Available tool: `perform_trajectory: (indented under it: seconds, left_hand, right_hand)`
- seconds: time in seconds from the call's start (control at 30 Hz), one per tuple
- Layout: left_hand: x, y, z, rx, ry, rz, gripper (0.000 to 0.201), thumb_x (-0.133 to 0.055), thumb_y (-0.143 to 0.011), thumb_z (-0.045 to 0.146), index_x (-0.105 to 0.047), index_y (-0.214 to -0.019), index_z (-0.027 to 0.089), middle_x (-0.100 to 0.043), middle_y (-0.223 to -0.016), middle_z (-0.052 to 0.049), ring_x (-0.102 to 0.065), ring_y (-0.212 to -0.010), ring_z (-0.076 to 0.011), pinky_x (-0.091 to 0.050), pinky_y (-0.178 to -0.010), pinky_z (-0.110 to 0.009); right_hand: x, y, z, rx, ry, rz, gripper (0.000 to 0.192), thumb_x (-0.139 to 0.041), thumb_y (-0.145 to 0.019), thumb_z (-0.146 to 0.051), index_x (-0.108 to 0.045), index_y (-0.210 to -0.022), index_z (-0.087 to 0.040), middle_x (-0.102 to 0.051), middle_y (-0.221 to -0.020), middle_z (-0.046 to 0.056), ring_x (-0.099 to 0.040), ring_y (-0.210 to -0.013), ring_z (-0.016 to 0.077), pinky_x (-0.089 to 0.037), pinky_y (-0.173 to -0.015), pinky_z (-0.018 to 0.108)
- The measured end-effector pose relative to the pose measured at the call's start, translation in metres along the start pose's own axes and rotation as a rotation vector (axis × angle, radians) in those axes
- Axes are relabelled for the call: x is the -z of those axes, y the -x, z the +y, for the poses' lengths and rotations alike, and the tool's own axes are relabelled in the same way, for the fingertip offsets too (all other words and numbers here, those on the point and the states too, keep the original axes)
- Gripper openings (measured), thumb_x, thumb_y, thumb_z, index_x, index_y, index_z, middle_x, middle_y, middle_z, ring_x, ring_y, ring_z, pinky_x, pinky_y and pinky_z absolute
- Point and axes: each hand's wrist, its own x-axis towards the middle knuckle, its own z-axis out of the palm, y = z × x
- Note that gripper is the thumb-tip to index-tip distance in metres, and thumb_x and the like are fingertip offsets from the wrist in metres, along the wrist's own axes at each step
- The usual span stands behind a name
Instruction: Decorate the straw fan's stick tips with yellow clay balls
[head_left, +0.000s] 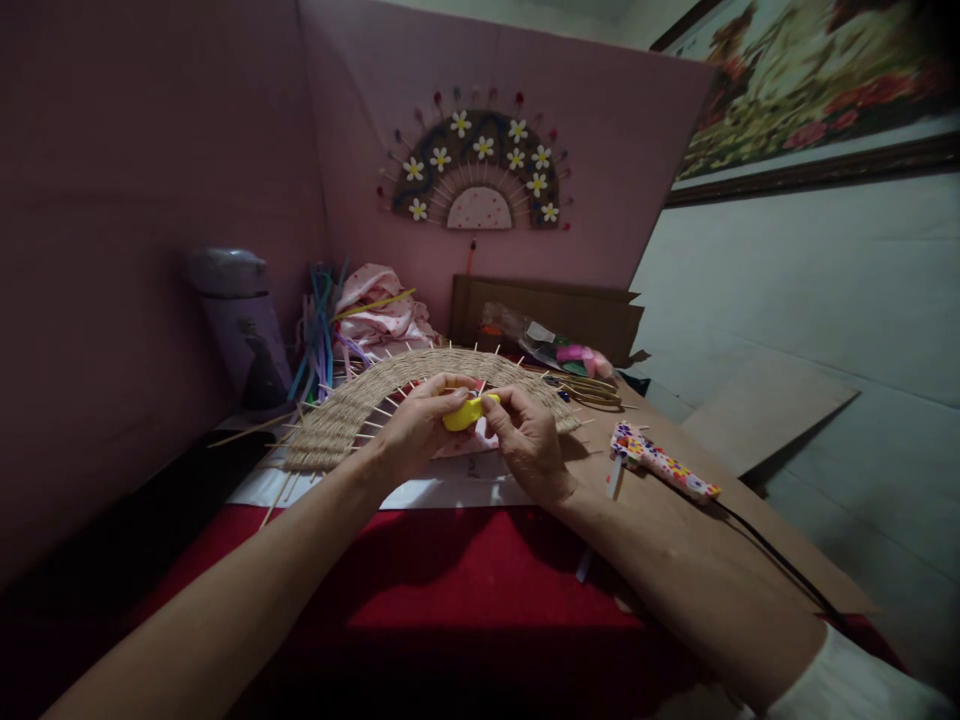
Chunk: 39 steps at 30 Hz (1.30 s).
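Observation:
A small, bright yellow lump [463,413], soft-looking like modelling clay, is held in front of me between both hands. My left hand [427,415] is closed around its left side. At its right end, the fingertips of my right hand [529,435] are pinched together on it. Just behind and below them lies a woven fan-shaped arch [360,400] of tan cord, with thin sticks poking out along its edges. Part of the arch and a pink dotted piece [457,447] under it are hidden by my hands.
A floral glue gun [660,460] with a black cable lies on cardboard [757,550] at right. Behind stand a lilac tumbler [244,335], coloured pipe cleaners [321,320], bunched pink cloth [386,310] and a plastic bag [532,335]. A flower-decorated fan [484,150] hangs on the pink backboard.

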Motion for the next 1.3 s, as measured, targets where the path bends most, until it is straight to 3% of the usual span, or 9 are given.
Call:
perform_trajectory:
  seconds: [0.17, 0.3, 0.47, 0.77, 0.9, 1.1, 1.3]
  left_hand:
    - [0.0047, -0.0001, 0.0009, 0.036, -0.003, 0.042, 0.017, -0.062, -0.074, 0.016, -0.057, -0.090, 0.016, -0.063, -0.086, -0.007, -0.061, -0.069, -0.0148, -0.050, -0.060, -0.028]
    - [0.0046, 0.0000, 0.0022, 0.065, 0.011, 0.070, 0.016, -0.061, -0.075, 0.016, -0.056, -0.090, 0.017, -0.062, -0.084, -0.006, -0.061, -0.068, -0.0153, -0.051, -0.060, -0.029]
    - [0.0026, 0.0006, 0.0021, 0.052, 0.002, 0.058, 0.019, -0.064, -0.073, 0.018, -0.056, -0.090, 0.016, -0.063, -0.084, -0.006, -0.062, -0.066, -0.0150, -0.051, -0.058, -0.028]
    - [0.0053, -0.0003, 0.0003, 0.029, -0.045, 0.051, 0.021, -0.065, -0.074, 0.020, -0.056, -0.092, 0.016, -0.063, -0.087, -0.007, -0.061, -0.068, -0.0142, -0.050, -0.060, -0.027]
    - [0.0062, -0.0007, -0.0009, 0.020, -0.048, 0.035, 0.022, -0.065, -0.074, 0.021, -0.055, -0.093, 0.016, -0.063, -0.087, -0.007, -0.061, -0.066, -0.0144, -0.048, -0.057, -0.026]
    - [0.0027, 0.0007, 0.0009, 0.087, -0.045, 0.031, 0.024, -0.062, -0.075, 0.021, -0.051, -0.095, 0.017, -0.063, -0.085, -0.008, -0.062, -0.064, -0.0165, -0.049, -0.057, -0.030]
    - [0.0021, 0.0007, 0.0013, 0.075, -0.044, 0.037, 0.021, -0.061, -0.075, 0.020, -0.051, -0.094, 0.016, -0.062, -0.078, -0.006, -0.062, -0.061, -0.0166, -0.048, -0.055, -0.028]
  right_hand:
    - [0.0032, -0.0059, 0.0021, -0.108, -0.096, 0.108, 0.032, -0.053, -0.086, -0.048, -0.057, -0.077, -0.018, -0.051, -0.055, -0.003, -0.045, -0.045, 0.0089, -0.037, -0.043, 0.022]
    - [0.0043, -0.0074, 0.0069, -0.165, -0.136, 0.035, 0.037, -0.052, -0.084, -0.053, -0.055, -0.074, -0.018, -0.051, -0.054, -0.004, -0.043, -0.040, 0.0082, -0.035, -0.038, 0.022]
    - [0.0029, -0.0016, 0.0101, -0.096, -0.069, -0.078, 0.033, -0.051, -0.087, -0.049, -0.059, -0.080, -0.019, -0.053, -0.059, -0.002, -0.047, -0.045, 0.0086, -0.038, -0.042, 0.021]
    - [0.0007, -0.0073, 0.0051, -0.172, -0.297, 0.032, 0.028, -0.063, -0.079, -0.042, -0.056, -0.092, -0.018, -0.052, -0.057, -0.006, -0.045, -0.039, 0.0070, -0.037, -0.034, 0.018]
    - [-0.0007, -0.0053, 0.0059, -0.174, -0.301, -0.019, 0.024, -0.061, -0.082, -0.041, -0.059, -0.086, -0.017, -0.052, -0.053, -0.006, -0.045, -0.037, 0.0063, -0.035, -0.033, 0.017]
    - [0.0002, -0.0030, 0.0062, -0.176, -0.300, -0.077, 0.033, -0.053, -0.086, -0.046, -0.063, -0.094, -0.016, -0.053, -0.053, -0.005, -0.046, -0.036, 0.0065, -0.038, -0.032, 0.018]
    - [-0.0012, -0.0015, 0.0026, -0.128, -0.274, -0.070, 0.025, -0.063, -0.082, -0.039, -0.064, -0.092, -0.016, -0.055, -0.057, -0.004, -0.049, -0.044, 0.0072, -0.040, -0.036, 0.017]
